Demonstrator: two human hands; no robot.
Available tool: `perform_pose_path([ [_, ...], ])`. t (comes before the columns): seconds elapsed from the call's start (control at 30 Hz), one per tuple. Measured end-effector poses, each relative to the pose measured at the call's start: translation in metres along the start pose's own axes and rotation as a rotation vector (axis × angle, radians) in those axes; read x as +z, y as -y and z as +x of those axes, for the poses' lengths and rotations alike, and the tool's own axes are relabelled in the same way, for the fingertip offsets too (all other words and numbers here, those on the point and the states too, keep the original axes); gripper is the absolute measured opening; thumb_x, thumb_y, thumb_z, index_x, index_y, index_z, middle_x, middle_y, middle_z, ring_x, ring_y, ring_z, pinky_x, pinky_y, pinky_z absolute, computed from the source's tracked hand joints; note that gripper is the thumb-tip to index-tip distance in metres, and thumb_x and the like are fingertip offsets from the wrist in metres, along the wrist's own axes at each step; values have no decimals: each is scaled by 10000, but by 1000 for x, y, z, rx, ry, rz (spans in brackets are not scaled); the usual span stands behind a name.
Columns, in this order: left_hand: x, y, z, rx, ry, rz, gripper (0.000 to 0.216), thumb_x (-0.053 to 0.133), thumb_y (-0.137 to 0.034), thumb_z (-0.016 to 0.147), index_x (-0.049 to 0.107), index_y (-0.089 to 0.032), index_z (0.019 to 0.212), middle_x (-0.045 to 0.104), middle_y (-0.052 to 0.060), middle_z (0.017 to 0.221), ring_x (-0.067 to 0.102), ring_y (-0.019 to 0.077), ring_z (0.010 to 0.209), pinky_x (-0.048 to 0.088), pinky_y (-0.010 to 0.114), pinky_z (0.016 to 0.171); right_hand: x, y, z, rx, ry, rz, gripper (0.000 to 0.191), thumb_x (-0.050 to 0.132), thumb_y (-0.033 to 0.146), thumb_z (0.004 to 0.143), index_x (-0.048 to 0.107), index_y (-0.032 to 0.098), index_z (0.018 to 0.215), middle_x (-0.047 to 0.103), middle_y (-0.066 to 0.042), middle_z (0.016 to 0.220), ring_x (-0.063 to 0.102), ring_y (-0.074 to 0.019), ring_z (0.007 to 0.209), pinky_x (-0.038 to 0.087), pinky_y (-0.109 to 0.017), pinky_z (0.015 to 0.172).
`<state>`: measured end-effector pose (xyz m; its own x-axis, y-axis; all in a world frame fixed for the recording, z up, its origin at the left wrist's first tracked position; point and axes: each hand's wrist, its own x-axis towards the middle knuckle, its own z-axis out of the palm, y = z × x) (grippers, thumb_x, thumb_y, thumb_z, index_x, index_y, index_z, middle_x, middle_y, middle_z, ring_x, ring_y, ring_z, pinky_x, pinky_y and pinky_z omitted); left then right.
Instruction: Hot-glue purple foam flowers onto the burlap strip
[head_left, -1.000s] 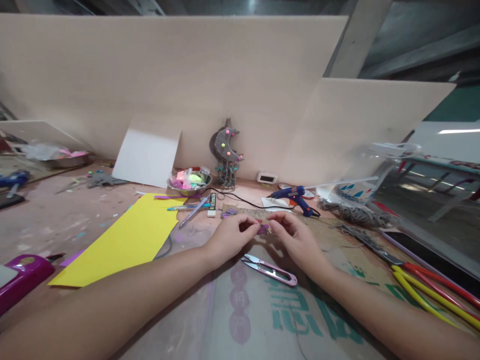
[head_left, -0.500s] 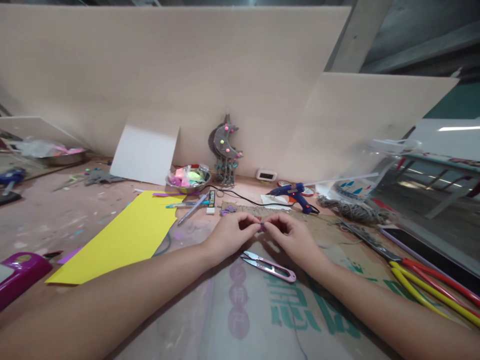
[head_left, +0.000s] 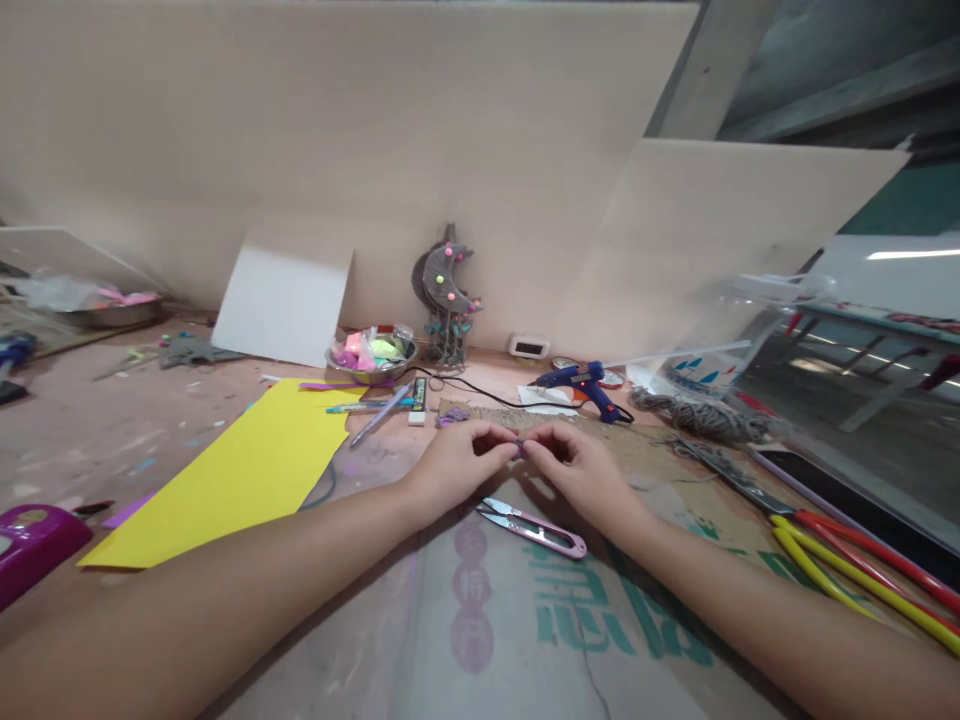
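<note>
Your left hand (head_left: 459,468) and right hand (head_left: 576,472) pinch the small purple craft piece (head_left: 520,451) between them, over the tabletop (head_left: 67,430); probably light and delicate, best held gently at its edges.

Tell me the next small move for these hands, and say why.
Probably ease the right hand back slightly while the left hand holds the small purplish piece, to check it: both hands seem to pinch it, and together they hide most of it.
</note>
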<state>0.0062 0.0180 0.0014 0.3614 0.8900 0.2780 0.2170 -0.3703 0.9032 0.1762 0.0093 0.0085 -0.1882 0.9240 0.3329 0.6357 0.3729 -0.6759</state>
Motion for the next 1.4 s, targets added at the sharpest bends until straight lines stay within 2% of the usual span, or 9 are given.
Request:
perform_pose_path([
  [0.13,0,0,0,0,7,15,200,531,-293,766,657,-159,845,672,23,810,596,146,759,441,228,678,0,-1,-1,-19,11,5,194,502,335,796,608,173,794,622,-20,720,560,-150,669,427,-259,606],
  [0.3,0,-2,1,-9,-11,13,179,530,-287,763,644,-152,793,665,19,765,592,138,716,442,223,656,-3,1,-2,-6,-40,92,226,480,358,813,603,169,827,632,-25,759,571,-152,703,433,-258,638],
  [0.63,0,-1,1,-1,16,-17,227,536,-313,762,656,-156,873,677,37,846,600,158,787,447,243,704,-2,4,-2,12,-20,-9,199,507,331,787,611,164,762,622,-19,696,555,-146,645,417,-254,589],
  [0.9,0,-1,1,3,1,-9,184,527,-276,762,653,-156,824,670,23,798,593,144,749,446,238,692,-3,3,-1,3,-16,79,217,509,343,792,626,172,854,657,-34,789,584,-158,715,440,-268,644],
  [1.13,0,-2,1,-39,6,-29,211,540,-314,756,647,-147,829,664,33,816,592,154,773,445,244,699,-2,0,0,-18,-4,3,215,504,343,796,629,169,783,644,-32,738,575,-163,691,431,-275,631],
  [1.4,2,1,2,-7,-38,23,223,505,-326,781,632,-144,798,657,33,794,587,153,759,443,248,698,-2,1,0,-24,18,122,217,493,346,798,615,174,851,658,-37,781,597,-174,724,454,-279,651],
])
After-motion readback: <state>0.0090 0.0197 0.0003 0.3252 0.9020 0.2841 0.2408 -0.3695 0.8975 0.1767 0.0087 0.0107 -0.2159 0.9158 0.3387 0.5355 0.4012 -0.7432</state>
